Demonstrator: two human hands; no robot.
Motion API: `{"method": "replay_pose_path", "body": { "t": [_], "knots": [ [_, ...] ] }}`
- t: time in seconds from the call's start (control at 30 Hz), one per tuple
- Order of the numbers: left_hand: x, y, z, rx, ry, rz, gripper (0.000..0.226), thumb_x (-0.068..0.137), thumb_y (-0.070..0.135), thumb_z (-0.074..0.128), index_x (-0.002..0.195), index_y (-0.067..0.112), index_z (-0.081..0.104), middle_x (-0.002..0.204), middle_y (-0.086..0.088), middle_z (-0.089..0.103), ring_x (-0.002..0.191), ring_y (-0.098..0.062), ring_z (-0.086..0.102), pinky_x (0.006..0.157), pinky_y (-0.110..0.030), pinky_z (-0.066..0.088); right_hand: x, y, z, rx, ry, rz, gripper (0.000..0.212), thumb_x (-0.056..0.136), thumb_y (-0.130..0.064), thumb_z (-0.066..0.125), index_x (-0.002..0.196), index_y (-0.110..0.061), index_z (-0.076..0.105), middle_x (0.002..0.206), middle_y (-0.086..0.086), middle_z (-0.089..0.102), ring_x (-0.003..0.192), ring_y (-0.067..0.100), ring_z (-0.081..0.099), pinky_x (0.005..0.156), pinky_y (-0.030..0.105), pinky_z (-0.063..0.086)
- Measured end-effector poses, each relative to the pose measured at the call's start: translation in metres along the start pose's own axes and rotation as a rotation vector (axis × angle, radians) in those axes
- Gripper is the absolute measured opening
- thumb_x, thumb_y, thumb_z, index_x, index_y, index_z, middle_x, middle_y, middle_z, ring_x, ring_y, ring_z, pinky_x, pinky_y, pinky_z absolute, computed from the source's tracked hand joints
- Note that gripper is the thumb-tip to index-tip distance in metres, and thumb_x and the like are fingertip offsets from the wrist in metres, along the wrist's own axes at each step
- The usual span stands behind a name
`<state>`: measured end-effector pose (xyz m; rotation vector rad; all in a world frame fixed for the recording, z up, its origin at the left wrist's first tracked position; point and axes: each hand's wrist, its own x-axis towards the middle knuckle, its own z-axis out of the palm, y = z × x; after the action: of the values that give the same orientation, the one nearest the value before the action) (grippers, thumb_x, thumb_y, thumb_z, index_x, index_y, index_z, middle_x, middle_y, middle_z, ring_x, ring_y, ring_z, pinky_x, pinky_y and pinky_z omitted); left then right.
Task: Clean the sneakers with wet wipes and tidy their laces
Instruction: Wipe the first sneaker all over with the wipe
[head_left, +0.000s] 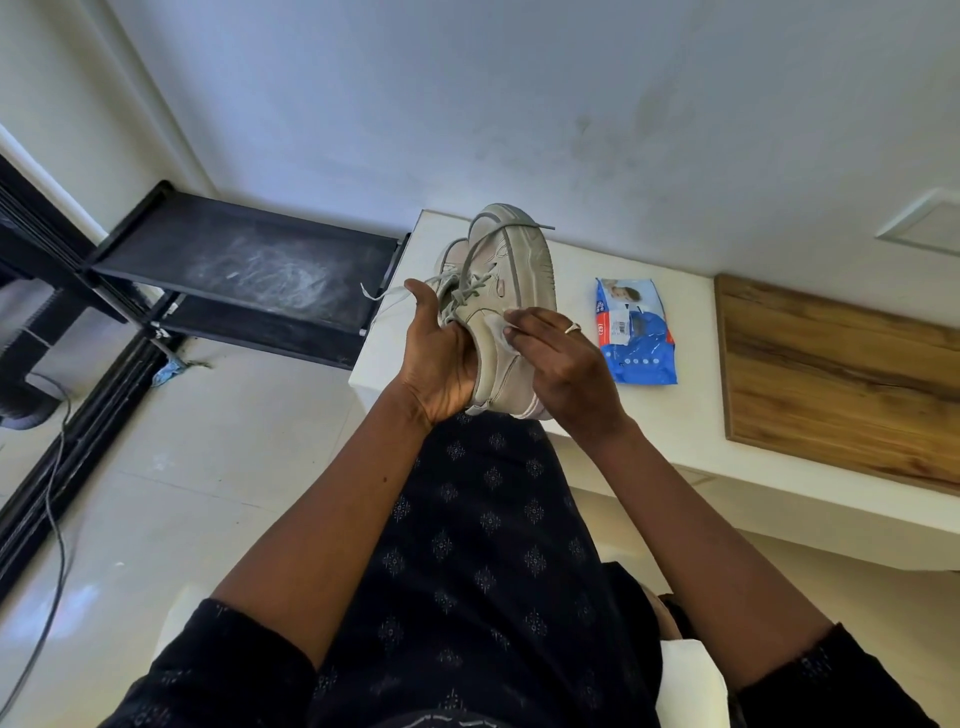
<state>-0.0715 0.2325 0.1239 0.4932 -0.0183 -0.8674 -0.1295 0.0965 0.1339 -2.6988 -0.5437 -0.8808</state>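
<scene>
A beige sneaker (511, 322) is held above the white counter (670, 415), toe away, by the left hand (439, 358), whose fingers are clenched around its collar. A white wet wipe (497, 332) is pinched against the side panel by the right hand (558, 364). Risks are judged: the loose laces (467, 288) may be snagged or dampened by the wipe; the 1-handed hold may slip. On the blue wet-wipe pack (636, 335), only a barcode is discerned; other print is illegible.

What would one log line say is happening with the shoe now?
left hand: holds shoe up | right hand: presses wipe on shoe side | laces: loose | wipes pack: on counter
</scene>
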Motion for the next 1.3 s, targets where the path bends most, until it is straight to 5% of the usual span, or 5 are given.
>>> {"method": "replay_pose_path", "body": {
  "t": [0.3,0.6,0.87,1.07,1.3],
  "knots": [
    [0.000,0.003,-0.003,0.087,0.043,-0.005,0.111,0.072,0.088,0.007,0.139,0.006,0.041,0.126,-0.019,0.058,0.113,-0.032,0.058,0.101,-0.041,0.044,-0.019,-0.008,0.001,0.094,-0.056,-0.246,0.026,0.096,-0.003,0.047,0.095,0.009,0.070,0.104,0.021,0.068,0.098,0.031,0.065,0.090,0.033,0.049],
    [-0.001,-0.001,-0.001,0.010,0.002,0.001,0.111,0.074,0.086,0.018,0.144,0.003,0.034,0.133,-0.017,0.050,0.120,-0.029,0.050,0.110,-0.041,0.034,-0.003,0.001,0.002,0.012,-0.025,-0.015,0.020,0.080,0.009,0.063,0.099,0.009,0.069,0.105,0.020,0.068,0.098,0.033,0.064,0.089,0.035,0.050],
    [-0.001,0.000,-0.001,0.072,0.049,-0.014,0.111,0.072,0.088,0.012,0.141,0.005,0.039,0.126,-0.020,0.058,0.113,-0.032,0.058,0.102,-0.040,0.045,-0.018,-0.008,-0.001,0.080,-0.094,-0.324,0.020,0.093,-0.002,0.054,0.100,0.010,0.068,0.108,0.022,0.066,0.104,0.031,0.063,0.094,0.035,0.050],
    [-0.004,-0.002,0.004,0.012,-0.009,-0.026,0.105,0.075,0.084,0.020,0.130,0.002,0.056,0.130,-0.016,0.049,0.122,-0.027,0.046,0.115,-0.039,0.023,0.013,0.004,0.000,0.057,-0.078,-0.059,0.019,0.082,0.007,0.057,0.097,0.009,0.068,0.103,0.021,0.068,0.096,0.034,0.064,0.080,0.039,0.056],
    [-0.005,-0.004,0.005,0.027,-0.006,-0.069,0.099,0.069,0.083,0.031,0.120,0.005,0.064,0.124,-0.012,0.050,0.123,-0.025,0.044,0.114,-0.037,0.024,0.031,-0.013,0.001,0.109,-0.086,0.065,0.033,0.083,-0.008,0.042,0.097,0.004,0.070,0.101,0.017,0.069,0.093,0.033,0.064,0.079,0.038,0.056]
  ]
}}
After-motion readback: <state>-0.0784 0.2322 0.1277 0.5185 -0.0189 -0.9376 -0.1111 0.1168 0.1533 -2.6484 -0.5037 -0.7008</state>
